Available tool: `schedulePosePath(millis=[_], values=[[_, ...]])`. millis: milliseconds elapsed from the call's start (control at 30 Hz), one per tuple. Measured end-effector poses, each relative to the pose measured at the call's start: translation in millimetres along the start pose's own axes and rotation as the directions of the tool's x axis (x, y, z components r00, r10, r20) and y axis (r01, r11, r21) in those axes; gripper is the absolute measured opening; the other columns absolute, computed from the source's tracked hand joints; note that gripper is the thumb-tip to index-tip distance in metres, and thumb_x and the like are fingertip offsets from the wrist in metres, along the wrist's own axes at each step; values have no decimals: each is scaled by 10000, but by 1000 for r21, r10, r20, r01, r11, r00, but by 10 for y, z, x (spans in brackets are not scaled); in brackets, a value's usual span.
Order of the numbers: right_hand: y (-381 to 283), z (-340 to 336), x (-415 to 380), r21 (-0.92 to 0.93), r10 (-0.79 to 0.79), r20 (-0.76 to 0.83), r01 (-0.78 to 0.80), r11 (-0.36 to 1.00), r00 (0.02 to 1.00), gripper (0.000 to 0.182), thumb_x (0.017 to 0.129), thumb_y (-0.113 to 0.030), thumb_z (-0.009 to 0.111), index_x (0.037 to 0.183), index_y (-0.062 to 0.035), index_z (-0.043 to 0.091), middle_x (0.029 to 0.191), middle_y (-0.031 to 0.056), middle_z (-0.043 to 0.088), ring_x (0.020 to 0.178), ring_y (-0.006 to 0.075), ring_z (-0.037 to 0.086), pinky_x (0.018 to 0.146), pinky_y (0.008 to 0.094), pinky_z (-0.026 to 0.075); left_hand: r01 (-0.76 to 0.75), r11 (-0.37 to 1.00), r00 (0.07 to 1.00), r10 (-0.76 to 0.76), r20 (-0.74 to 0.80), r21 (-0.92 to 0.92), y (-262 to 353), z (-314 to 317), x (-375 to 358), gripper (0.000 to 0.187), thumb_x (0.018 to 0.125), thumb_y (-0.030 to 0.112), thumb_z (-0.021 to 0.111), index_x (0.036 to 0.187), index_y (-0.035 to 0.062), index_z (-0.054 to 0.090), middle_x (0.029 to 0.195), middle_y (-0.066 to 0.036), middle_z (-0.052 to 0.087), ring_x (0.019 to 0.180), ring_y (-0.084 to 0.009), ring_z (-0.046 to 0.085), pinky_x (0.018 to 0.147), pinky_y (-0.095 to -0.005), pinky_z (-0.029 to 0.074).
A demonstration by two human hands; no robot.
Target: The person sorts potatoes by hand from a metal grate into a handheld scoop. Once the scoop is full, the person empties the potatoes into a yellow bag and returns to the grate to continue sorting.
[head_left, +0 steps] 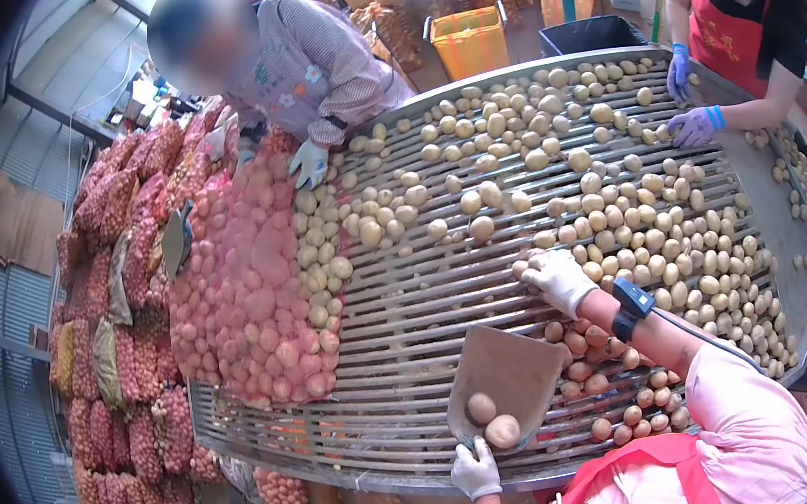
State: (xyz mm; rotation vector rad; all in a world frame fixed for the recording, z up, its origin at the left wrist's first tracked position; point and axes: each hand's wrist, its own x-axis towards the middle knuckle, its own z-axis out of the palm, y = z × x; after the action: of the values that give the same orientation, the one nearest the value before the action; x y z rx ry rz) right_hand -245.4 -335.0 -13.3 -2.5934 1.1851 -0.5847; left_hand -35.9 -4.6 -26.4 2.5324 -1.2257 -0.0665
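My left hand (475, 469), in a white glove, is closed on the near end of a scoop (506, 365) at the front edge of the slatted table (396, 354). Two potatoes (502, 431) lie in the scoop. Further up and right, my right hand (558, 281), also white-gloved, reaches over the slats among potatoes; its fingertips touch a potato (521, 268), and whether they grip it is unclear. Many loose potatoes (664, 240) spread to its right, and more lie beneath my right forearm.
A red mesh sack of potatoes (241, 282) lies on the table's left part, with a co-worker's gloved hand (309, 165) at its edge. Another co-worker's purple-gloved hands (695, 126) are at the far right. Stacked sacks (137, 375) stand left; a yellow crate (469, 42) is behind.
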Motion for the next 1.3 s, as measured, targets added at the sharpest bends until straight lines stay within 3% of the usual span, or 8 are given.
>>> schedulePosePath(millis=[167, 233, 300, 367, 567, 700, 1033, 1300], values=[[296, -56, -94, 530, 177, -71, -114, 841, 982, 183, 726, -141, 676, 905, -102, 671, 904, 105, 664, 830, 308, 647, 717, 421, 512, -3, 1000, 1000, 3, 24, 12, 0, -17, -10, 382, 863, 393, 630, 706, 61, 527, 612, -197, 601, 588, -416, 600, 543, -526, 450], [612, -438, 175, 504, 309, 481, -547, 668, 820, 219, 736, -155, 679, 945, -89, 685, 862, 122, 674, 814, 296, 658, 738, 399, 525, 19, 1000, 999, -19, 42, -2, -4, -14, -18, 383, 855, 389, 640, 698, 60, 522, 600, -196, 589, 582, -418, 592, 543, -524, 447], [1359, -103, 115, 185, 82, -122, -59, 981, 989, 210, 770, -159, 650, 958, -76, 691, 791, 139, 661, 791, 289, 655, 749, 376, 533, 25, 1000, 998, -24, 54, -4, 9, -39, -14, 382, 848, 386, 648, 694, 60, 521, 597, -195, 586, 577, -419, 587, 543, -524, 444], [1520, -443, 341, 582, 685, -11, -553, 597, 728, 198, 796, -137, 655, 982, -94, 707, 945, 122, 690, 906, 307, 661, 816, 396, 527, 13, 1000, 999, -13, 31, -15, 3, -15, -10, 377, 829, 373, 665, 681, 59, 517, 585, -191, 577, 567, -418, 578, 541, -523, 441], [2110, -561, 979, -369, 632, 131, -554, 747, 764, 329, 860, -216, 575, 1184, -181, 620, 1179, 131, 634, 1094, 311, 620, 912, 456, 511, -11, 1000, 1000, 11, 16, 6, -42, 7, -17, 365, 802, 348, 692, 661, 62, 515, 570, -182, 571, 541, -407, 573, 526, -515, 443], [1966, -702, 1216, -227, 622, 279, -580, 783, 731, 463, 680, -249, 769, 1108, -106, 664, 1108, 145, 673, 1017, 302, 655, 858, 399, 533, -16, 999, 1000, 15, 10, 44, -51, 12, -23, 377, 795, 363, 700, 655, 65, 517, 569, -178, 572, 534, -399, 574, 523, -508, 446], [-546, -569, 400, 780, -414, 419, -87, 619, 808, 562, 738, -364, 765, 1224, -120, 625, 1194, 143, 630, 1128, 319, 579, 987, 403, 447, 4, 999, 997, -8, 79, 51, -15, -31, -13, 377, 838, 360, 671, 662, 60, 524, 589, -180, 591, 546, -386, 591, 533, -494, 456], [277, -112, 1592, -134, 98, 208, -71, 988, 973, 823, 583, -367, 854, 1339, -293, 539, 1528, 190, 287, 1374, 396, 329, 1094, 473, 355, -4, 1000, 998, 3, 60, 15, -39, -16, 3, 389, 832, 382, 671, 646, 72, 525, 572, -165, 586, 530, -376, 588, 523, -490, 454]])
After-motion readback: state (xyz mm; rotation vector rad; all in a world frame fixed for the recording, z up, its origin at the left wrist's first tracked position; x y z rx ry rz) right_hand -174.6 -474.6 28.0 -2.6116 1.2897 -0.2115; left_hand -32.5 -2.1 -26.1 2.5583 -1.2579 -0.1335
